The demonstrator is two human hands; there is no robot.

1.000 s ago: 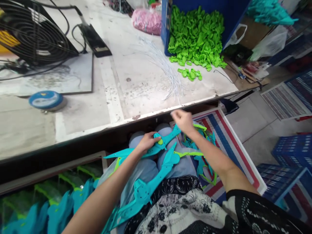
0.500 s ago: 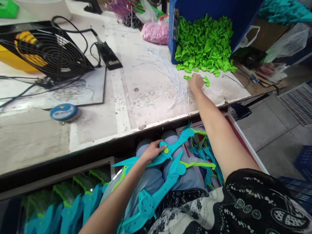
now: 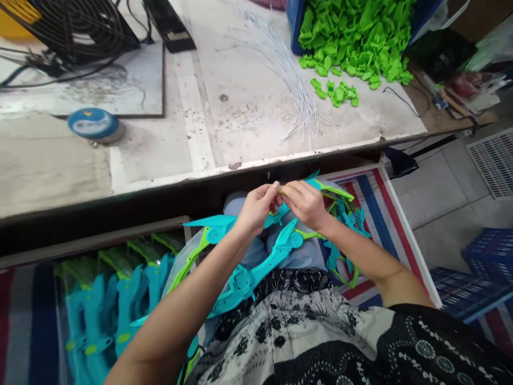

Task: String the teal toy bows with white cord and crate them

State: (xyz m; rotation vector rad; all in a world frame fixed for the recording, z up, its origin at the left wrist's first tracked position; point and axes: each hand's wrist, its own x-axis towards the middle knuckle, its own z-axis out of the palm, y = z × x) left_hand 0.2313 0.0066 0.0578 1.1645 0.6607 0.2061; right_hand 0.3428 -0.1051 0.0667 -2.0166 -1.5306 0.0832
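My left hand [image 3: 260,207] and my right hand [image 3: 305,203] meet above my lap with fingers pinched together. Between their fingertips shows a bit of a small green plastic piece [image 3: 280,190], mostly hidden. Just beneath the hands lies a turquoise bow-shaped plastic part [image 3: 210,221] with green arms, its middle covered by my fingers. Nearer my body a second turquoise bow-shaped part [image 3: 264,262] rests across my lap, partly behind my left forearm.
A pile of green pieces [image 3: 356,43] spills from a blue bin onto the worktable [image 3: 248,128]. White ties [image 3: 298,96], a round blue-lidded tin [image 3: 94,125] and a fan [image 3: 80,32] are on it. Turquoise parts [image 3: 94,305] stand lower left; more [image 3: 348,219] lie at right.
My right hand has come back from the loose green pieces on the table to my left hand. My left hand has lifted off the turquoise part, and the view has tilted downward.
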